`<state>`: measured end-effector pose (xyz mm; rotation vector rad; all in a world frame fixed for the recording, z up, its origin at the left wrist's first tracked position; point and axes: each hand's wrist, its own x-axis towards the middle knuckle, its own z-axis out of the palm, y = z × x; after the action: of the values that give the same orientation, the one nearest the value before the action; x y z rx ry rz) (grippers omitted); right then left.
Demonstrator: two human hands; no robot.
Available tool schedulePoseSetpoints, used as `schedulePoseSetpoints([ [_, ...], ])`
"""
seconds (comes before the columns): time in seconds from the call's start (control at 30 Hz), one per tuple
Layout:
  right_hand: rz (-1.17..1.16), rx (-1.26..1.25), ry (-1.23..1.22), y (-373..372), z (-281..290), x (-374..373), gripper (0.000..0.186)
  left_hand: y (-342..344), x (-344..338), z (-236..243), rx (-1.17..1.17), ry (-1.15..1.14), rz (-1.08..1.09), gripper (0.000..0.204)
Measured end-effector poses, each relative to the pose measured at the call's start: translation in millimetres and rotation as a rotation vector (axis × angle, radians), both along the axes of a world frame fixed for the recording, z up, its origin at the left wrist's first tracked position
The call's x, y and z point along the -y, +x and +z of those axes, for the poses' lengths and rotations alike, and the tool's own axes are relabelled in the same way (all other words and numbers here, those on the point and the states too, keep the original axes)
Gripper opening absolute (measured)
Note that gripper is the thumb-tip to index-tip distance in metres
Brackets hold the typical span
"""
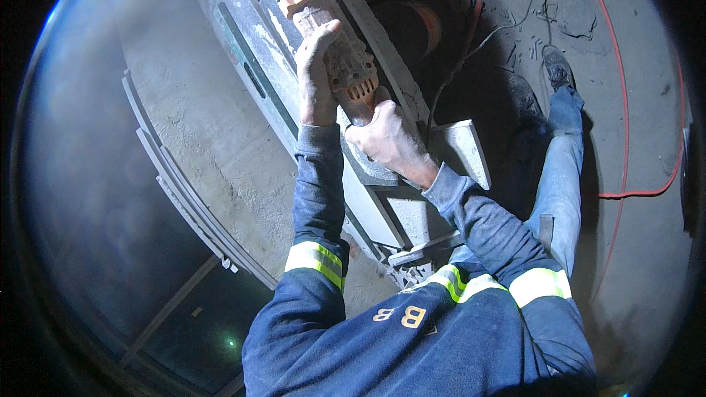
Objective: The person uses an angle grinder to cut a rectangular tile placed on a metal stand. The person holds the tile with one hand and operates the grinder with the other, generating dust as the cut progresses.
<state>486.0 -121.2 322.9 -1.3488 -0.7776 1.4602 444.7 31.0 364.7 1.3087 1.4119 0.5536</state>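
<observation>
Holding a dusty orange power tool (348, 60) over the metal frame (273, 33) at far centre, you are wrapping your left hand (315, 79) around its body and right hand (391, 137) around its near end, likely steadying its weight.

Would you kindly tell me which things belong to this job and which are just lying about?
Seemingly in use: orange power tool, in left hand and right hand; grey frame beneath.
Apparently lying about: red hose or cable; small scraps.

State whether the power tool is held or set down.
Held: the left hand grips the power tool midway, the right hand its rear handle.
</observation>
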Motion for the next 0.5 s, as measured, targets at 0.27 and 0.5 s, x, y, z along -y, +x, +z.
schedulePoseSetpoints([
  [0.27, 0.036, -0.22, -0.17, 2, 2, -10, 0.042, -1, -2, 1, 0.019, -0.022, 0.03, 0.033],
  [0.5, 0.064, -0.372, -0.193, 14, 0, -25, 0.049, 10, -4, 5, 0.081, -0.072, 0.084, 0.036],
])
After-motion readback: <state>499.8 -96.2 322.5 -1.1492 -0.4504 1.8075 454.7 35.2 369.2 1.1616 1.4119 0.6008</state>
